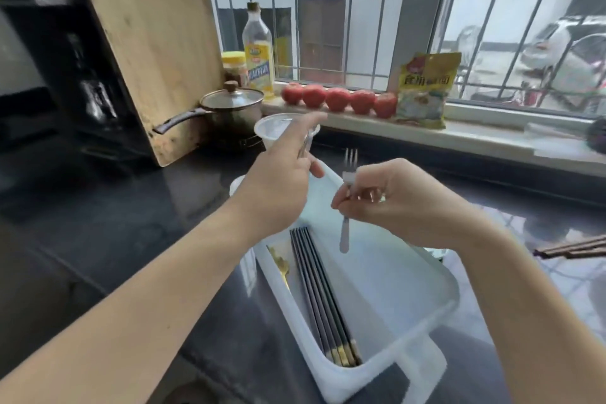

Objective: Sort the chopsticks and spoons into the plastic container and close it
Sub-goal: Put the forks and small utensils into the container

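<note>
A long white plastic container point(426, 285) lies open on the dark counter. Several black chopsticks point(323, 298) with gold tips lie side by side along its left part, and a yellowish utensil point(281, 267) sits in the narrow slot at the far left. My right hand point(403, 203) holds a small fork point(348, 174) with a white handle upright above the container. My left hand point(282, 180) pinches a thin metal utensil point(306, 141), blurred, near a clear round plastic cup point(272, 126) beyond the container.
A lidded pot point(229, 108) and a leaning wooden cutting board point(154, 43) stand at the back left. An oil bottle point(259, 52), several tomatoes point(337, 98) and a yellow packet point(424, 88) line the windowsill. Brown chopsticks point(574, 248) lie at the right.
</note>
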Tool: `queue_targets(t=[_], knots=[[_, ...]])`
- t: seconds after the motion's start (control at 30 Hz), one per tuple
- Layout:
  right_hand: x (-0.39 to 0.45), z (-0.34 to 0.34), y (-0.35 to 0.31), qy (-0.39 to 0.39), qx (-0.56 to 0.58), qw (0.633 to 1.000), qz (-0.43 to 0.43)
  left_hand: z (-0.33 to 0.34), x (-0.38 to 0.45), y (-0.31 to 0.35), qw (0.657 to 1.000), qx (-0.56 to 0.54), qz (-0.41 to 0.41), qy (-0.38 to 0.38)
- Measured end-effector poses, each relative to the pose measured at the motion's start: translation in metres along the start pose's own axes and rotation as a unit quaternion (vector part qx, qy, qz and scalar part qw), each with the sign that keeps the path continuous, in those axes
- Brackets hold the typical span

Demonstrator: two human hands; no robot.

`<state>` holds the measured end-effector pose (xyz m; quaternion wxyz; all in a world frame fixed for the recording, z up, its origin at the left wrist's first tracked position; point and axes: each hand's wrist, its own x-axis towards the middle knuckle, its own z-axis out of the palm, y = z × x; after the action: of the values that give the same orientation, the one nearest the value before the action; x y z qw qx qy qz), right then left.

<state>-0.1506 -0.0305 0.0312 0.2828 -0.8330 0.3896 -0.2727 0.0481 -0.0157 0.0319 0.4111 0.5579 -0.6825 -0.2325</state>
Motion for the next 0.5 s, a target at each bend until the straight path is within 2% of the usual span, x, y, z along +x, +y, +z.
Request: queue_targets(t=[0.1, 0.27, 0.5], knots=[[-0.0025, 0.0035, -0.0031, -0.016, -0.043, 0.999, -0.005, 0.0023, -0.0022, -0.0003, 0.999, 0.008, -0.026, -0.029], [-0.0047, -0.0006, -0.0013, -0.003, -0.07, 0.997, -0.009, 0.0021, -0.0025, 0.005, 0.993, -0.076, -0.079, -0.049], [-0.0063, 0.002, -0.0024, -0.035, -0.166, 0.985, 0.006, 0.0052, -0.0062, 0.0023, 0.996, -0.053, -0.069, -0.013]])
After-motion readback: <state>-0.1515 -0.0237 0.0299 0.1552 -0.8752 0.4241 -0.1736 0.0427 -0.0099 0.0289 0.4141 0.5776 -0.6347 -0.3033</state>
